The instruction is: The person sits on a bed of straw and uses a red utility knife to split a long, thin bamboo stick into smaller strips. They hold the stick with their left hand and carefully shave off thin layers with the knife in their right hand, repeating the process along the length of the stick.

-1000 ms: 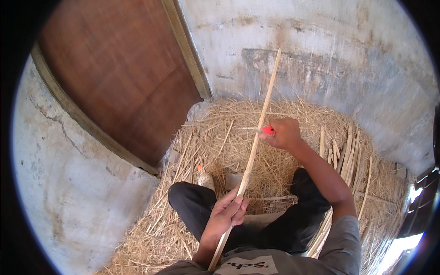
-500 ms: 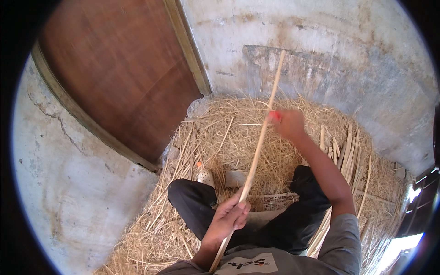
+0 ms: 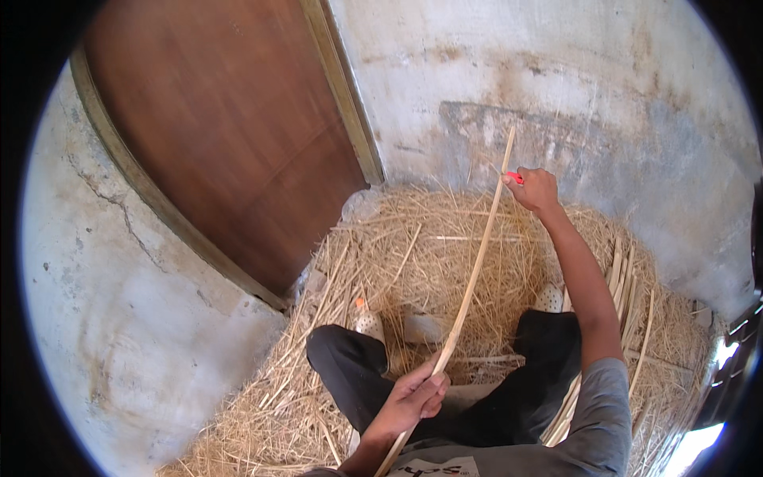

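Observation:
A long pale bamboo strip (image 3: 474, 282) slants away from my lap toward the wall. My left hand (image 3: 415, 400) is closed around its lower part, and the near end runs back past my wrist. Farther out, my right hand (image 3: 537, 191) grips a knife with a red handle (image 3: 515, 177). The thin blade lies at the strip near its far end; exactly how it touches is too small to tell.
Shavings and straw-like scraps (image 3: 429, 262) cover the floor around my legs. Several cut strips (image 3: 621, 274) lie to the right. A block (image 3: 424, 327) sits between my feet. Ahead is a stained wall (image 3: 548, 87); a brown door panel (image 3: 222, 135) stands at the left.
My right hand has moved outward along the strip with the knife, toward its far end. The left hand keeps its hold. The whole view has shifted slightly.

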Demonstrator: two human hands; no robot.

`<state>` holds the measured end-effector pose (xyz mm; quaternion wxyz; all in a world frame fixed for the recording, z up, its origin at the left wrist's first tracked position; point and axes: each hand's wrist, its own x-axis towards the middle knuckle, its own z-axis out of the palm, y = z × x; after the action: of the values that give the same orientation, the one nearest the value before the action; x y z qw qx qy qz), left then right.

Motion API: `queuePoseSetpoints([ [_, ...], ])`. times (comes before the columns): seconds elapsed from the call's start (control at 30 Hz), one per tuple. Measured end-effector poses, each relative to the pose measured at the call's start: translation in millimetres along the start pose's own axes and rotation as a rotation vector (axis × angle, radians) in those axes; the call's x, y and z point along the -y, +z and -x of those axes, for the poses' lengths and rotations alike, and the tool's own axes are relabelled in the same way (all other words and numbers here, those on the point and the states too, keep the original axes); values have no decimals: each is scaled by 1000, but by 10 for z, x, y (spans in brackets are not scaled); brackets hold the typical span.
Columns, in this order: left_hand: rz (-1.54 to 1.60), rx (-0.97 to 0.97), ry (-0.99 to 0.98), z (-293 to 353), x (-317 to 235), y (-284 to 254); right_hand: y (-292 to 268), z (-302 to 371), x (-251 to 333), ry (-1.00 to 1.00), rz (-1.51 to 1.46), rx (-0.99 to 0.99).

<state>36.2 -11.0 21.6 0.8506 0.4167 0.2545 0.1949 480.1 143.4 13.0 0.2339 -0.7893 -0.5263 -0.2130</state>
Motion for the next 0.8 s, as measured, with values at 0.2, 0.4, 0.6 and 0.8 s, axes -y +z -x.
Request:
queuePoseSetpoints([
  [0.2,-64,26,-14,99,-89,88,-575,-740,-301,142,45,27],
  [0.4,-102,130,-20,497,22,154,-970,-977,-1102,677,-70,-11],
  [0.6,80,6,-23,-47,-104,-136,-265,-149,-658,402,-253,-113],
  [0.8,38,-39,86,-397,-229,-203,-638,1171,1104,-341,-515,133],
])
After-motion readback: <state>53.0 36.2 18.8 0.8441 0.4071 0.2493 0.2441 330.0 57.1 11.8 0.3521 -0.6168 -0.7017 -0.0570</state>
